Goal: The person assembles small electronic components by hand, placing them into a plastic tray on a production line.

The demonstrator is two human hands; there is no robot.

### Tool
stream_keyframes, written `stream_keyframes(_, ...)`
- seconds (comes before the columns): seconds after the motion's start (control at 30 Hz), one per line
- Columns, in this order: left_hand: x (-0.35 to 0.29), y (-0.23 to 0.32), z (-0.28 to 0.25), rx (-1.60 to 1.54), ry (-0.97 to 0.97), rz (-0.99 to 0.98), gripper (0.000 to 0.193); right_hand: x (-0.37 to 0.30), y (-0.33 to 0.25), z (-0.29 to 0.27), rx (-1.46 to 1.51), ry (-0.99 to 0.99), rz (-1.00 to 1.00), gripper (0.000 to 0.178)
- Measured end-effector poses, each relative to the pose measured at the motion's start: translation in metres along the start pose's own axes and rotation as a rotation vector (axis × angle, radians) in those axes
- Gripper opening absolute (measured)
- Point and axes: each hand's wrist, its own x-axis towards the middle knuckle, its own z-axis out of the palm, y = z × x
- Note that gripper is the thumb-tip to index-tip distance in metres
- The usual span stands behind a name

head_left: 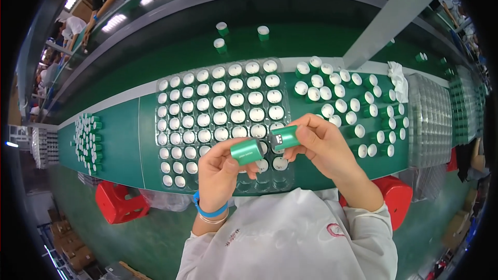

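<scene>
My left hand (220,166) is closed round a shiny green cylinder (246,152) with a dark end, held on its side. In my right hand (319,142) a second green cylinder (284,137), pale markings on its side, is pinched between thumb and fingers. The two cylinders lie almost end to end with a small gap between them. Below both hands, a clear plastic tray (160,162) holds rows of upright green cylinders with white tops (220,102). Part of its near right corner is hidden by my hands.
Loose white-topped cylinders (341,106) stand right of the tray, and another cluster (87,142) at the far left. Stacked clear trays (429,119) and a white cloth (398,82) are at the right. A conveyor (181,41) and a metal post (386,26) lie beyond; red stools (118,205) flank me.
</scene>
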Motion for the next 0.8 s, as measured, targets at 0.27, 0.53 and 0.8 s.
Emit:
stream_keyframes(0.27, -0.004, -0.008, 0.01, 0.092, 0.0, -0.013, 0.033, -0.018, 0.009, -0.007, -0.078, 0.101, -0.168, 0.026)
stream_keyframes(0.53, -0.009, -0.004, 0.012, 0.158, 0.024, -0.061, 0.035, -0.028, 0.008, -0.002, -0.066, 0.102, -0.155, 0.027)
stream_keyframes(0.8, -0.007, -0.01, 0.006, 0.1, -0.079, 0.088, 0.033, -0.028, 0.012, -0.005, -0.078, 0.054, -0.227, 0.024)
